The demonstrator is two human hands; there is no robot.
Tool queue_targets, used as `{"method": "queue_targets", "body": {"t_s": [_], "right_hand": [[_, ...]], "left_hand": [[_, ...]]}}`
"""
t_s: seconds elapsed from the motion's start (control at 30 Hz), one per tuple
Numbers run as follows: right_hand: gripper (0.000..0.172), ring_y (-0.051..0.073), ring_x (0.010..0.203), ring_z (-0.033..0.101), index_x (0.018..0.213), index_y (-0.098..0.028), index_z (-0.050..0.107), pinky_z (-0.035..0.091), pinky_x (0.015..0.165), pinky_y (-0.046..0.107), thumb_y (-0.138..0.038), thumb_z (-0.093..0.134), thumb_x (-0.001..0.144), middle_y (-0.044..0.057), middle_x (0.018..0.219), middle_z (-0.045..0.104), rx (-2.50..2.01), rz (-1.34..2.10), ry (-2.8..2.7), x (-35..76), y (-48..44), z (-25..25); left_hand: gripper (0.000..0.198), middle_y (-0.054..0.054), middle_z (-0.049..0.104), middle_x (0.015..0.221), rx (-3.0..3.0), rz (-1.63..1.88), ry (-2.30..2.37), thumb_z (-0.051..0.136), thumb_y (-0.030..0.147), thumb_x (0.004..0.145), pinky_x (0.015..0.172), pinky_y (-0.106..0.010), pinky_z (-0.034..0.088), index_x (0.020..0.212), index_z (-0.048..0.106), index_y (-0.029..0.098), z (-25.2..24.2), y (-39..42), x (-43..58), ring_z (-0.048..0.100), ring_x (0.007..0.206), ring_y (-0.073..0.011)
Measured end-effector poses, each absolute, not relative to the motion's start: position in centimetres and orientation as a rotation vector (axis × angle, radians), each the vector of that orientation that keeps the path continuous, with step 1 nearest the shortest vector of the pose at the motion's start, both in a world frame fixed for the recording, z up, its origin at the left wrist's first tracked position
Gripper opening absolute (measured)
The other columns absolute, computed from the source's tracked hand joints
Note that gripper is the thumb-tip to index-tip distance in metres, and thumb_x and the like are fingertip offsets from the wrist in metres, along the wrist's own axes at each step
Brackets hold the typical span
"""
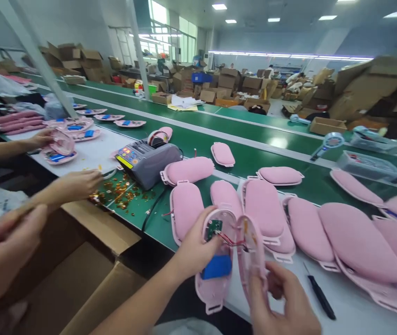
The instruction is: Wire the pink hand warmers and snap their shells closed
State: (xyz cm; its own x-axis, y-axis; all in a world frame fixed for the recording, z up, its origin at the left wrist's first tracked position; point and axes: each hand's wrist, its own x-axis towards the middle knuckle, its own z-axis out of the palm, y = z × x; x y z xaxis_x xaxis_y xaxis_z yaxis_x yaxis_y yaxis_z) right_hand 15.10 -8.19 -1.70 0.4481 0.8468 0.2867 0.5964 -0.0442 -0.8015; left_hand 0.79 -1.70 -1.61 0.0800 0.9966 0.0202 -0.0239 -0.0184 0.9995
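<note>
My left hand (194, 249) grips an opened pink shell half (215, 284) showing a green circuit board (214, 228), a blue battery (217, 267) and red wires. Beside it, my right hand (282, 298) holds the other pink shell half (252, 253), joined to the first by the wires. Both hands are closed around their halves, low at the table's near edge. Several closed pink padded devices (264, 207) lie just behind them on the green belt (254, 135).
A black screwdriver (320, 295) lies on the white surface to the right. A grey tape dispenser (147, 160) with gold scraps stands at the left. Other people's hands (72, 184) work at the left over open cardboard boxes (90, 279). Cartons pile up beyond the belt.
</note>
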Motion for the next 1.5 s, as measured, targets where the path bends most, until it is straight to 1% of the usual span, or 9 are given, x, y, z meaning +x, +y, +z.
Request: {"method": "queue_targets", "body": {"t_s": [0.1, 0.23, 0.4, 0.6, 0.87, 1.07, 1.27, 1.43, 1.5], "right_hand": [[0.027, 0.021, 0.081, 0.059, 0.093, -0.023, 0.055, 0.049, 0.072, 0.032, -0.047, 0.060, 0.079, 0.005, 0.089, 0.062, -1.574, 0.671, -1.305, 14.8, -7.1, -2.0], [0.031, 0.017, 0.090, 0.058, 0.108, -0.028, 0.046, 0.049, 0.080, 0.032, -0.047, 0.053, 0.086, 0.002, 0.104, 0.059, -1.358, 1.053, -1.169, 14.5, -6.5, -2.7], [0.030, 0.017, 0.094, 0.058, 0.108, -0.028, 0.046, 0.049, 0.082, 0.033, -0.043, 0.057, 0.085, 0.004, 0.108, 0.058, -1.247, 1.067, -1.155, 14.9, -7.0, -3.6], [0.027, 0.018, 0.098, 0.059, 0.108, -0.027, 0.045, 0.051, 0.079, 0.032, -0.037, 0.055, 0.086, 0.006, 0.113, 0.057, -1.254, 0.974, -1.128, 14.8, -6.8, -3.3], [0.031, 0.020, 0.092, 0.063, 0.108, -0.024, 0.049, 0.054, 0.072, 0.032, -0.027, 0.055, 0.079, 0.007, 0.105, 0.061, -1.448, 0.763, -1.217, 14.6, -6.3, -2.3], [0.028, 0.024, 0.104, 0.057, 0.108, -0.025, 0.050, 0.050, 0.084, 0.041, -0.023, 0.051, 0.080, 0.008, 0.114, 0.058, -1.515, 0.617, -1.316, 13.5, -6.2, -2.4], [0.033, 0.020, 0.103, 0.060, 0.113, -0.026, 0.042, 0.050, 0.083, 0.035, -0.037, 0.056, 0.085, 0.006, 0.113, 0.059, -1.315, 1.011, -1.236, 13.8, -5.5, -2.4], [0.037, 0.019, 0.113, 0.057, 0.117, -0.025, 0.042, 0.049, 0.087, 0.032, -0.045, 0.052, 0.088, 0.008, 0.123, 0.058, -1.250, 1.102, -1.139, 14.3, -5.0, -2.0], [0.037, 0.020, 0.114, 0.056, 0.117, -0.024, 0.044, 0.048, 0.089, 0.033, -0.044, 0.053, 0.088, 0.009, 0.126, 0.057, -1.245, 1.078, -1.150, 14.1, -4.9, -2.1]], "left_hand": [[0.062, -0.006, 0.042, 0.145, 1.425, 1.275, 1.257, 0.053, 0.015, 0.082, 0.112, -0.033, 0.031, 0.140, 0.033, 0.023, -1.7, -1.4, 1.1, 0.041, 0.132, -0.0186], [0.047, -0.006, 0.056, 0.128, 1.734, 1.304, 1.289, 0.045, 0.007, 0.082, 0.107, -0.033, 0.039, 0.125, 0.055, 0.024, -1.7, -0.7, 0.8, 0.050, 0.124, -0.0181], [0.045, -0.010, 0.055, 0.122, 1.902, 1.136, 1.388, 0.042, 0.008, 0.084, 0.100, -0.037, 0.046, 0.123, 0.059, 0.023, -1.0, -0.4, 0.6, 0.055, 0.116, -0.0206], [0.035, -0.009, 0.055, 0.101, 2.027, 0.997, 1.434, 0.042, 0.011, 0.084, 0.082, -0.036, 0.053, 0.107, 0.067, 0.021, 0.4, -0.5, 1.0, 0.061, 0.089, -0.0203], [0.040, -0.009, 0.052, 0.111, 2.025, 0.874, 1.378, 0.054, 0.014, 0.077, 0.089, -0.037, 0.051, 0.115, 0.061, 0.022, 0.9, -0.2, 0.5, 0.059, 0.099, -0.0228], [0.033, -0.009, 0.054, 0.102, 2.043, 0.956, 1.474, 0.043, 0.005, 0.078, 0.078, -0.034, 0.052, 0.096, 0.067, 0.019, 0.3, 0.0, 1.5, 0.060, 0.087, -0.0203], [0.029, -0.010, 0.052, 0.105, 2.075, 0.855, 1.344, 0.050, 0.009, 0.076, 0.077, -0.034, 0.051, 0.099, 0.065, 0.017, 1.2, -0.2, 0.6, 0.058, 0.088, -0.0210], [0.023, -0.009, 0.052, 0.103, 1.992, 0.894, 1.320, 0.050, 0.029, 0.086, 0.083, -0.036, 0.051, 0.097, 0.066, 0.018, 1.2, -0.1, 0.6, 0.059, 0.090, -0.0212], [0.019, -0.009, 0.052, 0.102, 1.940, 0.964, 1.399, 0.050, 0.026, 0.085, 0.082, -0.037, 0.051, 0.092, 0.066, 0.017, 0.8, 0.0, 1.1, 0.060, 0.089, -0.0215]]}}
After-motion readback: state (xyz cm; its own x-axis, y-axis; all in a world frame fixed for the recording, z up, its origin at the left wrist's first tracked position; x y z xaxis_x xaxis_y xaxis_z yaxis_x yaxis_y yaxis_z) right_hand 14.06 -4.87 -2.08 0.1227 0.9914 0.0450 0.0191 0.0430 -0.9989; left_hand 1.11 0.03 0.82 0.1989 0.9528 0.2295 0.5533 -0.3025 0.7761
